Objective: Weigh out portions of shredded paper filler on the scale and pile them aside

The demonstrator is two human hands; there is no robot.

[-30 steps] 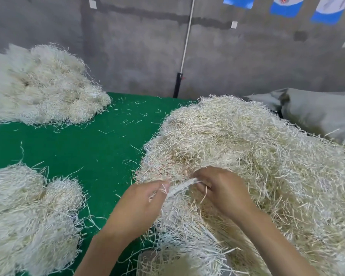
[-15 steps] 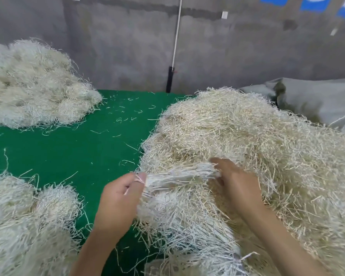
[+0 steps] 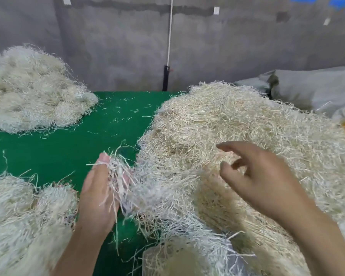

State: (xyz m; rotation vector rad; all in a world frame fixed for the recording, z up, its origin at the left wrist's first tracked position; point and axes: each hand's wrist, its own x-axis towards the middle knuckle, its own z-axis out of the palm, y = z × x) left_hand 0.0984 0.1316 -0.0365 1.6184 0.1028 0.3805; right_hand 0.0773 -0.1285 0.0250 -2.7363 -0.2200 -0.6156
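Left hand [image 3: 97, 196] grasps tuft [image 3: 120, 176] at near-left edge of big heap [image 3: 237, 126] of shredded filler. Tuft trails strands tangled into heap.

Right hand [image 3: 263, 180] released, fingers spread, above heap's near slope.

Risk: tangled strands drag extra filler, portion overshoots. Loose bits scatter on green worktop [image 3: 68, 148] left of heap.

Translucent container [image 3: 179, 259] in front of heap: partly filled with shreds. Scale itself not discernible.

Grey sack [image 3: 317, 86] behind heap: contents hidden.

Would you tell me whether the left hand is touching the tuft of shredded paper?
Touching. The head view shows the left hand with the tuft held against its thumb and palm.
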